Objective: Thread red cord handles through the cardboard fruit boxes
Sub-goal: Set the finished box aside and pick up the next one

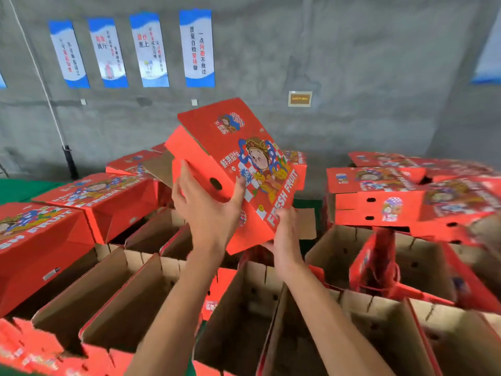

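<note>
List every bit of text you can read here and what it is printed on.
"FRESH FRUIT": held box, gripped by left hand and right hand.
"质量自检坚持做" and "一点问题不放过": rightmost wall banner.
"至上": second banner from right.
Other banners, small wall plaque: too blurred.
</note>
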`<action>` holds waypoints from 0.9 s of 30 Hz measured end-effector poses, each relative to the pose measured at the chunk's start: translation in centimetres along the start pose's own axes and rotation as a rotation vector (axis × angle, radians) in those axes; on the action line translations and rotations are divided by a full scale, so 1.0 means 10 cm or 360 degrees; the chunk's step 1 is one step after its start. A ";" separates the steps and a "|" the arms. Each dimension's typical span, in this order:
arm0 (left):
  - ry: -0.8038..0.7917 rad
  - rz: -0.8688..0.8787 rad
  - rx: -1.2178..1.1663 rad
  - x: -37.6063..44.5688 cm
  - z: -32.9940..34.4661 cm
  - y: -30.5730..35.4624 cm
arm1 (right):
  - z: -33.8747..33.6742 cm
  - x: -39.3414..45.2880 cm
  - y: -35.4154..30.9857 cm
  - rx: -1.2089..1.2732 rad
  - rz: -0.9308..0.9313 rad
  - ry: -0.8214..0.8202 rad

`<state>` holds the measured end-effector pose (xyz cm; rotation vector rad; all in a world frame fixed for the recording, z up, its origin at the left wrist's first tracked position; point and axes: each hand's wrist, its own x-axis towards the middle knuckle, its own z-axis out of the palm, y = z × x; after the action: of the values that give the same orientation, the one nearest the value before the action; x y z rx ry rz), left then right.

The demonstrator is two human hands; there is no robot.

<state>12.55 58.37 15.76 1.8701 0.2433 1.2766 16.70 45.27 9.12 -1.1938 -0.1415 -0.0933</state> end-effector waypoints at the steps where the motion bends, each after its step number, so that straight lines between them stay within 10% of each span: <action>1: -0.0008 0.0080 -0.0001 -0.21 0.05 0.26 | -0.26 -0.14 -0.16 0.0027 -0.0042 0.0040; 15: -0.0302 0.0842 -0.0208 -2.78 0.83 3.42 | -3.94 -1.96 -1.78 0.0247 -0.0125 0.0282; 27: -0.0676 0.1142 -0.0741 -4.69 1.27 4.13 | -5.77 -3.12 -1.62 0.0535 -0.0257 0.0853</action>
<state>-10.13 -1.13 12.18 1.8002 -0.9460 1.1887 -12.97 -14.45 -1.74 -0.7874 0.2125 -0.5066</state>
